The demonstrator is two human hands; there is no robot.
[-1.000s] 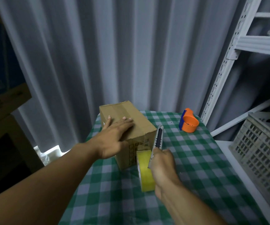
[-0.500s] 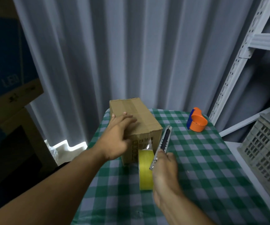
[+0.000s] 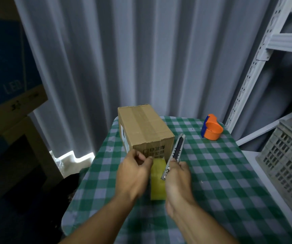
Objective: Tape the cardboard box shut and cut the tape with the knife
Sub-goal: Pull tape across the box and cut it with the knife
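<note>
The left hand point(image 3: 134, 171) has its fingers curled in, thumb and forefinger pinched together right at the near face of the box, apparently nipping the tape where it leaves the roll, though the strip itself is too faint to make out. The right hand point(image 3: 177, 175) is closed around the tail of a slim grey metal utility knife with a dark slider point(image 3: 175, 154), which points up and away, tilted toward the box's near right corner; whether any blade is out cannot be told. Between the two hands stands a yellowish roll of packing tape point(image 3: 157, 180), on edge on the cloth, just in front of the box and probably tethered to it by the run of tape. This pairing reads as a set-up for the cut: one hand keeps the strip taut so the blade bites cleanly rather than dragging it. The brown cardboard box point(image 3: 144, 126) sits at the far left of the green-and-white checked tablecloth point(image 3: 220, 182), its flaps down with a glossy band along the top seam. An orange and blue plastic tape dispenser point(image 3: 211, 129) lies well apart, at the far right.
</note>
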